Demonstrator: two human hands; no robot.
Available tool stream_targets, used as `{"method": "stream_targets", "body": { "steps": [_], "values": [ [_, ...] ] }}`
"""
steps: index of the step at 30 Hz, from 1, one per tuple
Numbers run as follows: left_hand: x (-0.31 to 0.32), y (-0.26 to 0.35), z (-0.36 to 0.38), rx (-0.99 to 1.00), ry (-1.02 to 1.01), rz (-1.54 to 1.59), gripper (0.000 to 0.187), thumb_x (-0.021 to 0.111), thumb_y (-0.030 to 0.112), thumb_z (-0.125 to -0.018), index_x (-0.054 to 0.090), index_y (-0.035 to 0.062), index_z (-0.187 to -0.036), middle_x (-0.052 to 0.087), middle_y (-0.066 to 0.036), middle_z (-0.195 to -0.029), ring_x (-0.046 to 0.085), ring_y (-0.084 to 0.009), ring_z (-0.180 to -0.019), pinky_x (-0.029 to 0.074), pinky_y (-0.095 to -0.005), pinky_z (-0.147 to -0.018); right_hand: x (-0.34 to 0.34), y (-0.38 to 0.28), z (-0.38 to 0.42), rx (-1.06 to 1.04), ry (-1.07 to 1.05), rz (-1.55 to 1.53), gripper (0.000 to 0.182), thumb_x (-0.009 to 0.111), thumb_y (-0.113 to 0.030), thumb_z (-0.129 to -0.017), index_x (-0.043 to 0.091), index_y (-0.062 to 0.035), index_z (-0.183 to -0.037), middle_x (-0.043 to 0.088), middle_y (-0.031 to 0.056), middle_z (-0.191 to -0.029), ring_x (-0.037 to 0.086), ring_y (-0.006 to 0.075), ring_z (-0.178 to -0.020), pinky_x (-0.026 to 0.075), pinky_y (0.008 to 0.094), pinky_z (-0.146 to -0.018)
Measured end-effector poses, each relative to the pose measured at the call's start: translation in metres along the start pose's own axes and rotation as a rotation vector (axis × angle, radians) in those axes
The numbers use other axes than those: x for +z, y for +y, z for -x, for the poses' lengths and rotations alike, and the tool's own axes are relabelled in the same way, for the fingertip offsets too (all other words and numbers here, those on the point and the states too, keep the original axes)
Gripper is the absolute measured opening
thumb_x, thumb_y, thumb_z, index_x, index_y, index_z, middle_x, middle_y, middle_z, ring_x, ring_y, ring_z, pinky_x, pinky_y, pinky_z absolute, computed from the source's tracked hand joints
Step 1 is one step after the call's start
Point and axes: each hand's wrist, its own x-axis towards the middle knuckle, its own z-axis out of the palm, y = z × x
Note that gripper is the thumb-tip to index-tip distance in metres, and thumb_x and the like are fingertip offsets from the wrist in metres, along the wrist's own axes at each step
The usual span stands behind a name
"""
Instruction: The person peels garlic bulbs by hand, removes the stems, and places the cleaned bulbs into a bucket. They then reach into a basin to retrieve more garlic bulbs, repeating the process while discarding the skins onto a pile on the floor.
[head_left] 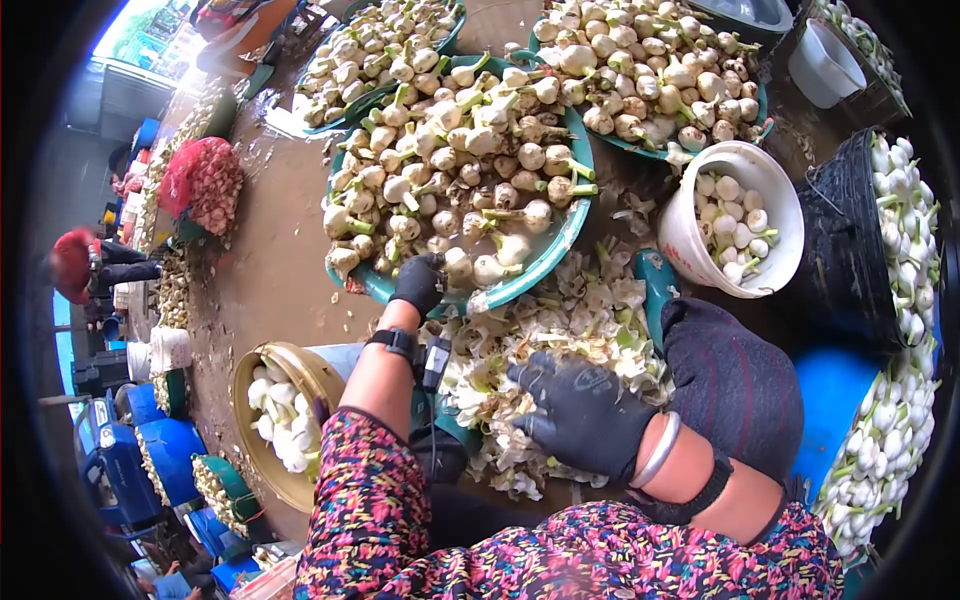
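Reaching left hand (pixel 418 282) touches basin (pixel 560 240) rim; right hand (pixel 580 412) hovers.

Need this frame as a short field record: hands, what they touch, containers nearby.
left hand: black glove, reaching onto the rim of the teal basin of untrimmed garlic bulbs
right hand: black glove, open, resting on peel pile
white bucket: peeled bulbs inside
brass bowl: peeled bulbs, beside left arm
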Motion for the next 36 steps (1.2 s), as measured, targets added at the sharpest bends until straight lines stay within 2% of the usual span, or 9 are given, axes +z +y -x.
{"method": "stream_targets", "body": {
  "steps": [6,9,13,15,18,19,25,26,36],
  "values": [
    [-0.112,0.1,0.096,0.026,-0.199,1.032,0.026,0.06,0.009,-0.078,0.061,-0.0034,-0.1,0.063,-0.01,-0.096,0.058,-0.0135,-0.086,0.047,-0.0276,-0.077,0.016,0.004,-0.012,-0.157,0.588,-0.091,0.083,0.06,-0.018,-0.067,0.02,-0.0144,-0.14,0.039,0.0302,-0.126,0.046,0.0424,-0.11,0.038,0.0439,-0.094],
    [-0.143,0.144,0.143,0.163,-0.191,1.134,0.032,0.062,0.023,-0.081,0.062,-0.0019,-0.101,0.063,-0.01,-0.096,0.058,-0.0159,-0.091,0.047,-0.0289,-0.08,0.019,0.002,-0.021,-0.347,0.588,-0.383,0.056,0.059,-0.013,-0.067,0.047,-0.0092,-0.122,0.052,0.0247,-0.113,0.05,0.0388,-0.105,0.041,0.0409,-0.092],
    [-0.15,0.145,0.177,0.09,0.226,1.563,0.023,0.055,0.012,-0.084,0.059,-0.0054,-0.098,0.061,-0.013,-0.095,0.062,-0.0233,-0.084,0.053,-0.0337,-0.073,0.021,-0.005,-0.014,-0.223,0.502,-1.0,0.036,0.066,-0.009,-0.072,0.054,-0.0035,-0.105,0.059,0.0075,-0.089,0.058,0.0104,-0.079,0.051,0.0247,-0.071],
    [-0.144,0.149,0.186,0.268,0.267,0.667,0.033,0.053,0.006,-0.083,0.051,-0.0057,-0.114,0.061,-0.013,-0.096,0.062,-0.0206,-0.083,0.051,-0.0313,-0.077,0.019,-0.002,-0.011,-0.222,0.406,-1.153,0.039,0.066,-0.013,-0.074,0.051,-0.0012,-0.109,0.059,0.0081,-0.09,0.059,0.0128,-0.079,0.052,0.0257,-0.069],
    [-0.138,0.186,0.202,0.053,0.148,1.418,0.043,0.052,0.007,-0.083,0.045,-0.0028,-0.124,0.057,-0.01,-0.108,0.058,-0.0155,-0.088,0.048,-0.0278,-0.081,0.021,-0.006,-0.011,-0.167,0.013,-1.364,0.048,0.067,-0.02,-0.077,0.045,-0.0007,-0.114,0.059,0.0098,-0.091,0.06,0.0147,-0.077,0.054,0.0278,-0.063],
    [-0.141,0.193,0.203,0.206,0.268,0.965,0.039,0.051,0.008,-0.085,0.048,-0.0044,-0.121,0.057,-0.01,-0.108,0.058,-0.0141,-0.088,0.048,-0.0265,-0.079,0.024,-0.007,-0.01,-0.164,0.008,-1.369,0.048,0.067,-0.02,-0.077,0.045,-0.0007,-0.114,0.059,0.0098,-0.091,0.06,0.0147,-0.077,0.054,0.0278,-0.063],
    [-0.117,0.182,0.192,0.117,0.319,1.215,0.024,0.05,0.001,-0.083,0.056,-0.0019,-0.106,0.059,-0.013,-0.101,0.059,-0.0187,-0.083,0.049,-0.0274,-0.072,0.03,-0.011,-0.007,-0.557,0.722,-0.286,0.055,0.072,-0.023,-0.073,0.048,-0.0003,-0.118,0.058,0.0112,-0.104,0.059,0.016,-0.092,0.049,0.0268,-0.076],
    [-0.116,0.173,0.189,0.366,0.476,0.52,0.023,0.056,-0.006,-0.076,0.056,-0.0004,-0.099,0.061,-0.015,-0.094,0.06,-0.0253,-0.08,0.049,-0.0295,-0.07,0.033,-0.011,-0.007,-0.552,0.723,-0.287,0.055,0.072,-0.023,-0.073,0.048,-0.0003,-0.118,0.058,0.0112,-0.104,0.059,0.016,-0.092,0.049,0.0268,-0.076],
    [-0.106,0.165,0.191,0.354,0.502,0.606,0.022,0.059,-0.008,-0.073,0.06,-0.0003,-0.094,0.061,-0.017,-0.094,0.062,-0.0275,-0.084,0.052,-0.0345,-0.07,0.026,-0.011,-0.004,-0.156,0.356,-1.332,0.043,0.068,-0.003,-0.074,0.051,0.0026,-0.113,0.06,0.0083,-0.101,0.058,0.0133,-0.09,0.049,0.0273,-0.08]
  ]
}}
